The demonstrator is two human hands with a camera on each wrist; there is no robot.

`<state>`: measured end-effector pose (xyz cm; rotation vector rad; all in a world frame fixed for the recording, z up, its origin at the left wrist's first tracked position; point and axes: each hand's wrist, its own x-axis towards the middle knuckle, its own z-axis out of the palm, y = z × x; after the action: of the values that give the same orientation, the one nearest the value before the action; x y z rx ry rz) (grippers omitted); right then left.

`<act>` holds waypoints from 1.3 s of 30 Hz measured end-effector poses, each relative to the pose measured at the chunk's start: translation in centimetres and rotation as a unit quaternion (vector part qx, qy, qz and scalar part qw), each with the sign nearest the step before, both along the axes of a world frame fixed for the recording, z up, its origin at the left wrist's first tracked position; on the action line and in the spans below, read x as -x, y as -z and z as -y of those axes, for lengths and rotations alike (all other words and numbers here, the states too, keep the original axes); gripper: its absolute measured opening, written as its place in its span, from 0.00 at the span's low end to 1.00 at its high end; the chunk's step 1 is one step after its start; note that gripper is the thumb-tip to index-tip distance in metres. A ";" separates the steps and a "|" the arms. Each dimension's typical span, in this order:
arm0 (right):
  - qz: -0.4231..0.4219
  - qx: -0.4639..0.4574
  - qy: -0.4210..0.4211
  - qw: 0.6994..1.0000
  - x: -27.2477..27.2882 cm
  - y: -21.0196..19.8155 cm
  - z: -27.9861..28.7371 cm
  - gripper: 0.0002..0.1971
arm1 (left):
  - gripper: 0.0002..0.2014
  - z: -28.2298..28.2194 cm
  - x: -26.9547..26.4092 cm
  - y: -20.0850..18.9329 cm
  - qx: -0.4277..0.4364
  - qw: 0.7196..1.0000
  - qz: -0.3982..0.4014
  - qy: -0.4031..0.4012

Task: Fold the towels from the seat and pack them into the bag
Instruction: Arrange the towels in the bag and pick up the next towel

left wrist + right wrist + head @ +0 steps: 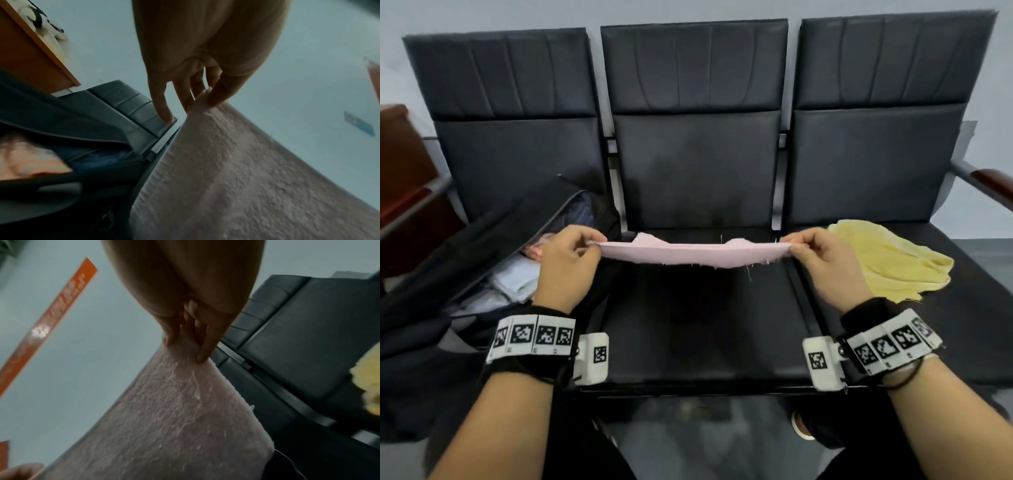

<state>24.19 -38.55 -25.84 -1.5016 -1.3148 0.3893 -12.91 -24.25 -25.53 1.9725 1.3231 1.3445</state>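
Black three-seat bench [698, 325] against pale wall [592, 13]; hands stretch pink towel [688, 253].

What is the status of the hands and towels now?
Left hand, right hand pinch pink terry towel, stretched above middle seat. Crumpled yellow towel waits. Open black bag unobstructed.

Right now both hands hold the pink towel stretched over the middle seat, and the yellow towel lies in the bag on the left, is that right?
Not quite. The yellow towel lies on the right-hand seat, not in the bag, as the head view shows. The left hand and right hand do hold the pink towel stretched over the middle seat.
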 end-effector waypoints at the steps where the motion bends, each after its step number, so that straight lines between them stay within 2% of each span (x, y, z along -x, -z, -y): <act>1: 0.007 0.040 -0.008 0.999 -0.1 1.4 0.5 0.10 | 0.14 0.2 0.3 1.2 0.019 0.999 -0.038 0.008; 4: 0.019 0.146 -0.046 0.988 0.0 4.8 2.1 0.08 | 0.15 1.0 1.4 4.3 0.132 0.983 -0.111 0.057; 7: -0.006 0.179 -0.057 0.982 -0.1 6.4 3.5 0.07 | 0.17 2.0 2.6 6.5 0.227 0.953 -0.159 0.118; 11: -0.050 0.192 -0.066 0.978 -0.6 6.8 3.9 0.05 | 0.20 2.6 3.6 7.8 0.284 0.935 -0.135 0.164; 15: -0.062 0.180 -0.037 0.981 -1.0 7.7 2.6 0.07 | 0.20 2.0 3.1 8.5 0.290 0.938 -0.113 0.152; 24: -0.081 0.169 0.050 0.981 -1.4 12.3 -3.3 0.08 | 0.13 -1.2 0.2 12.1 0.273 0.959 -0.072 0.032; 30: -0.023 0.174 0.070 0.982 -2.9 13.7 -8.8 0.08 | 0.12 -5.7 -1.6 13.7 0.269 0.962 -0.049 0.000; 37: 0.018 0.232 0.080 0.969 -3.5 16.6 -13.6 0.07 | 0.11 -10.1 -3.4 17.1 0.299 0.953 -0.050 -0.030; 39: 0.024 0.254 0.088 0.963 -3.3 17.6 -13.9 0.05 | 0.15 -10.3 -3.8 18.1 0.307 0.949 -0.052 -0.039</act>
<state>27.53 -24.67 -43.41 -2.0498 -1.1549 0.6074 -9.07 -13.99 -43.62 1.5795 1.6352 0.7271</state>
